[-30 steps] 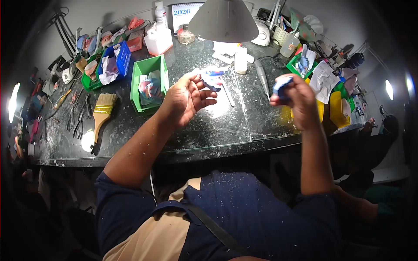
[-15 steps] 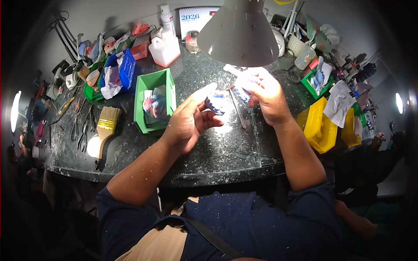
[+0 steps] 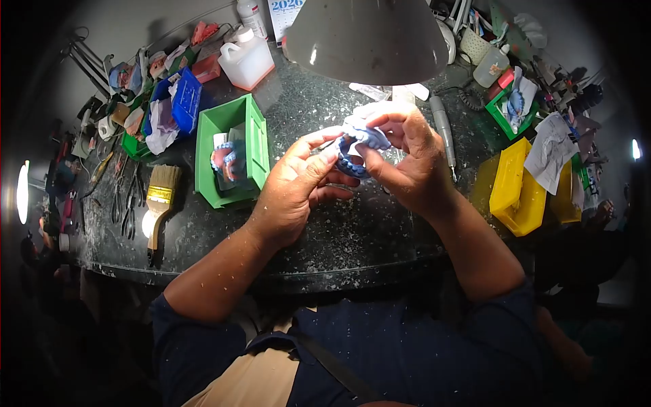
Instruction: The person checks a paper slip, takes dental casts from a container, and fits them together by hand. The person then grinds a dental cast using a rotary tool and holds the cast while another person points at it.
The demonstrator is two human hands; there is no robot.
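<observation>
Under the lamp, my left hand is closed on a blue dental model with a row of teeth, held between thumb and fingers. My right hand pinches a second, paler blue dental model, whose teeth face the first. The two models are close together, one above the other; whether they touch is unclear. My fingers cover parts of both. Left of my hands, a green bin holds another dental model with pink and blue on it.
A grey lamp shade hangs low above my hands. A handpiece lies to the right, near a yellow bin. On the left are a paintbrush, a blue bin and a white jug. White debris dots the dark tabletop.
My right hand has moved left and down, bringing its model against or close to the one in my left hand. The view has shifted slightly, and the handpiece on the right now shows.
</observation>
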